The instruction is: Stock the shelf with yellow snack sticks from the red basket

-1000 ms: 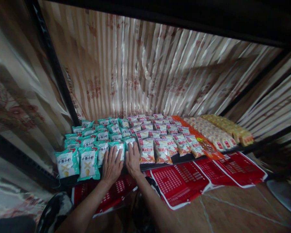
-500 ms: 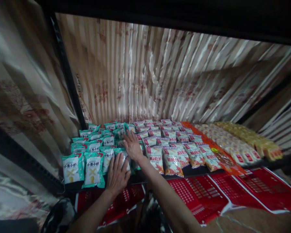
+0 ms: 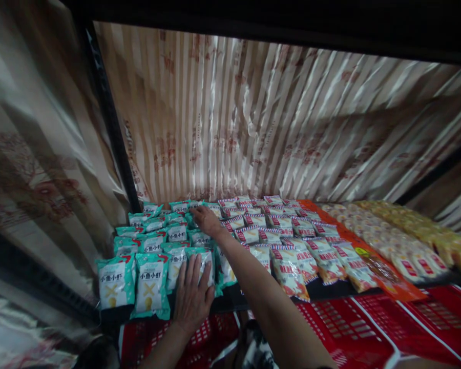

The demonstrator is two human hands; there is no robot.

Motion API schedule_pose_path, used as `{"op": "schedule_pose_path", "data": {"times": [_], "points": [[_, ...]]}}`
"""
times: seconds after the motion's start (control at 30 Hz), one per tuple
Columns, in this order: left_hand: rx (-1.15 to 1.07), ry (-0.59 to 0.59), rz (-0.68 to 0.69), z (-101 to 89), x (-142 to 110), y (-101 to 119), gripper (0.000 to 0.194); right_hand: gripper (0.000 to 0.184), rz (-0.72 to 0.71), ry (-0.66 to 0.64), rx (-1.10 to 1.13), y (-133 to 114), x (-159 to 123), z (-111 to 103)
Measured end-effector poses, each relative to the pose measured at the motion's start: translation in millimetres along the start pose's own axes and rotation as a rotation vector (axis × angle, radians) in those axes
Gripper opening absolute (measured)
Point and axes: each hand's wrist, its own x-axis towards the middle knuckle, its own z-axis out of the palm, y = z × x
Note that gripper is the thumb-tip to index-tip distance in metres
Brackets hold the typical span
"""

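Several green-and-white snack packets (image 3: 151, 279) lie in rows on the left part of a dark shelf (image 3: 322, 290). My left hand (image 3: 192, 297) rests flat, fingers apart, on the front green packets near the shelf's front edge. My right hand (image 3: 206, 220) reaches far back along the seam between the green packets and the rows of red-and-white packets (image 3: 288, 261). Its fingers lie on the packets at the back row; whether they grip one I cannot make out.
Right of the red-and-white packets lie an orange strip (image 3: 372, 261) and rows of pale and yellow packets (image 3: 411, 241). A striped cloth (image 3: 253, 118) hangs behind the shelf. Red plastic baskets (image 3: 349, 333) sit below. A black upright post (image 3: 111, 128) stands at the left.
My right hand has moved from the shelf's front, beside my left, back to the rear row. My left hand stays on the front green packets. The view shifted a little leftward.
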Motion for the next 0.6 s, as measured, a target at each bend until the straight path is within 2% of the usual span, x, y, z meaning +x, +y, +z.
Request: {"op": "schedule_pose_path", "data": {"times": [0.13, 0.3, 0.6], "points": [[-0.005, 0.008, 0.000, 1.2, -0.1, 0.3, 0.050, 0.034, 0.070, -0.032, -0.049, -7.1, 2.3, -2.4], [-0.008, -0.002, -0.010, 1.9, 0.1, -0.2, 0.050, 0.034, 0.216, 0.000, -0.097, -16.9, 2.2, 0.8], [-0.022, -0.018, -0.019, 2.1, -0.2, 0.1, 0.051, 0.038, 0.257, -0.027, -0.066, -18.1, 0.3, 5.3]]}}
